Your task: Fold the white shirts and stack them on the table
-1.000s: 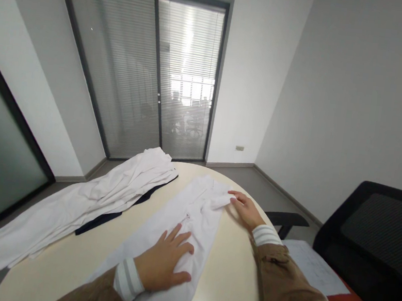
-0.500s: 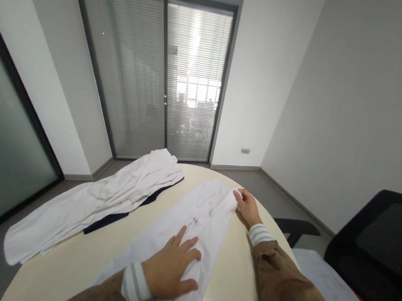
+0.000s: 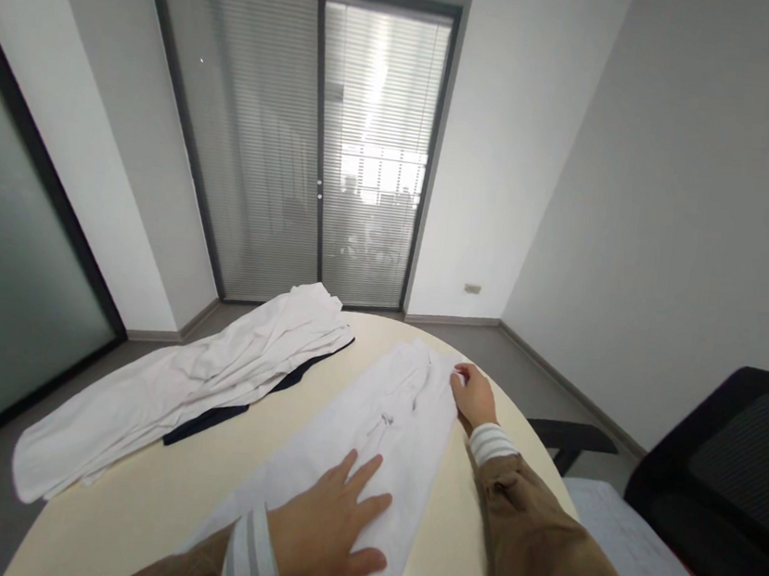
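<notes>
We see our left hand [image 3: 326, 538] resting, fingers spread, on the white garment [image 3: 330, 445] laid along the round table [image 3: 448, 539]; our right hand [image 3: 474, 398] curls at its far right corner, gripping or not, we cannot tell.

On the counter [image 3: 193, 479], a garment [image 3: 420, 451] is lying under the left hand [image 3: 330, 534], the right hand [image 3: 474, 398] touching its far right corner. To its left, a clothes heap [image 3: 183, 385] is covering part of another cloth [image 3: 214, 421] and overhanging the edge. Behind, a door [image 3: 261, 151] is standing; rightward, a chair [image 3: 732, 480], with papers [image 3: 621, 532] lying possibly on its seat.
</notes>
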`<state>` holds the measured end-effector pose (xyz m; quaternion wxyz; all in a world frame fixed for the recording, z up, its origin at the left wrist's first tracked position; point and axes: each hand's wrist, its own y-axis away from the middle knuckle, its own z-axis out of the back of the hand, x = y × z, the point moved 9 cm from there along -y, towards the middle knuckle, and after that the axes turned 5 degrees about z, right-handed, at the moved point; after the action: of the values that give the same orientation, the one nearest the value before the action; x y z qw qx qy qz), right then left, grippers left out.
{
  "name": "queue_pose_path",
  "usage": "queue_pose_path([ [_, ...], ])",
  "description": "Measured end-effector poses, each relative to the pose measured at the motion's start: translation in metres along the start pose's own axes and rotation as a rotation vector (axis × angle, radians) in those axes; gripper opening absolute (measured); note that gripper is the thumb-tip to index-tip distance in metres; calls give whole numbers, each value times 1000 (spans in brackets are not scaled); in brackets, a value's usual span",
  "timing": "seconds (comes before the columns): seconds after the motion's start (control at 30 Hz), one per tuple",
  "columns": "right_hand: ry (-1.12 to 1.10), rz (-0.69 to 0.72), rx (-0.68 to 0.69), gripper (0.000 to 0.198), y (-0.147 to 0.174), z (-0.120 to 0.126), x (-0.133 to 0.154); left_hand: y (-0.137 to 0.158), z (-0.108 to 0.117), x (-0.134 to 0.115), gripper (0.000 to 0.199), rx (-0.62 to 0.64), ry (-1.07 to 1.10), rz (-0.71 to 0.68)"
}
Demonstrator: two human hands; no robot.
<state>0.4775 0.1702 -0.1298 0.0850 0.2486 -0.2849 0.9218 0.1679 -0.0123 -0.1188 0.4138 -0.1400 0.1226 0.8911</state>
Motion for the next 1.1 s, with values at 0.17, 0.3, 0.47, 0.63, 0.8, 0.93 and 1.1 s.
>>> queue_pose_path([
  [0.17, 93, 175, -35, 25, 17, 31, 56, 2, 12, -3, 59, -15, -54, 3],
  [0.3, 201, 99, 292, 42, 39, 13, 83, 8, 24, 10, 61, 35, -79, 180],
  [0.47, 312, 184, 494, 59, 66, -15, 101, 12, 31, -3, 57, 88, -62, 125],
  [0.63, 278, 257, 576, 73, 77, -43, 95, 12, 26, -25, 60, 144, 24, -80],
  [0.8, 210, 273, 594, 73, 74, -59, 87, 8, 17, -40, 54, 115, 125, -301],
  [0.93, 177, 286, 546, 69, 72, -59, 86, -2, 8, -44, 40, -4, 18, -324],
  [1.1, 145, 368, 388, 51, 69, -37, 100, -8, -10, -55, 31, -109, -189, -401],
])
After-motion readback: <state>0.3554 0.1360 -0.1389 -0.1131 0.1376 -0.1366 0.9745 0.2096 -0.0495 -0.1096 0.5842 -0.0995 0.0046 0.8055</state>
